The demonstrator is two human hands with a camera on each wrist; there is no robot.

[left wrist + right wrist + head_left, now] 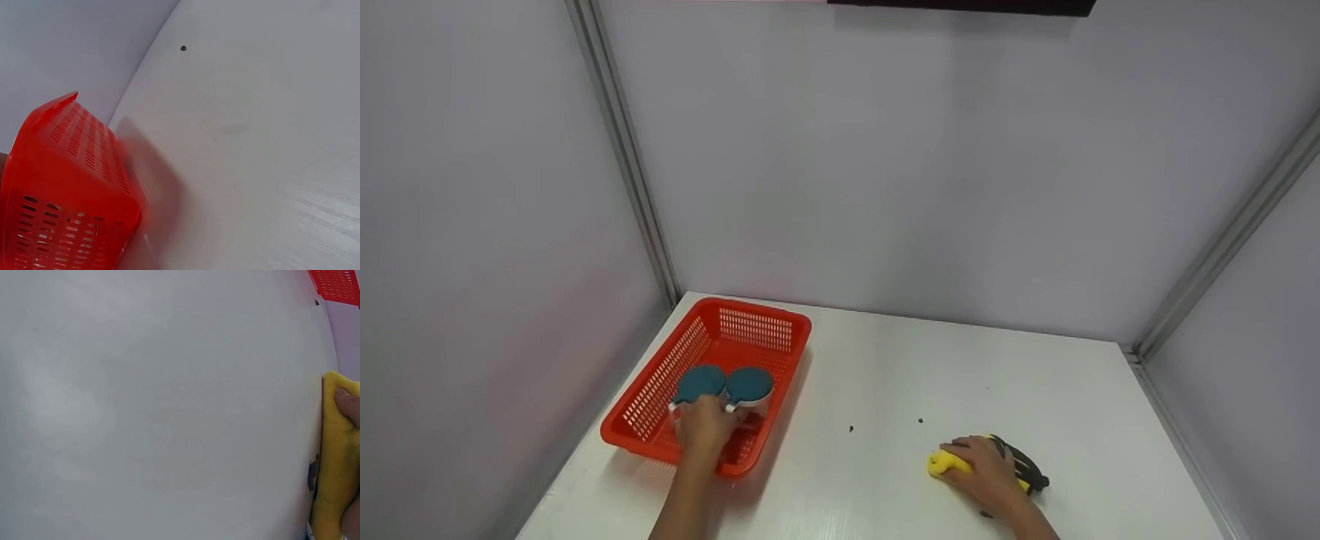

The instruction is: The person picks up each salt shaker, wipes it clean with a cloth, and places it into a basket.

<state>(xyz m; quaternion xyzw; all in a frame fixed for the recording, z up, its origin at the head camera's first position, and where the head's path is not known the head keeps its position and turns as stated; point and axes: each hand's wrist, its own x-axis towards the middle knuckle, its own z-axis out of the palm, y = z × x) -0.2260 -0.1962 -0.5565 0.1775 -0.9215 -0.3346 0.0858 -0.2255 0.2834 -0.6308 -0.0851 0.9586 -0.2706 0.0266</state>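
Two clear jars with teal lids stand side by side in a red plastic basket (615, 429). My left hand (706, 426) reaches over the basket's near rim and grips at the left jar (701, 381), close to the right jar (750, 384). Its fingertips are partly hidden, and the left wrist view shows only the basket's outside. My right hand (986, 469) holds a bunched yellow cloth (336, 455) down on the white table. Against the cloth lies a dark, elongated thing with pale lines (1026, 466), partly covered by the hand; its kind is unclear.
Several small dark bits, one a dark speck (920, 421), lie scattered on the white table (885, 360). Pale walls enclose the table at the back and both sides. A black panel (960, 6) hangs at the top of the head view.
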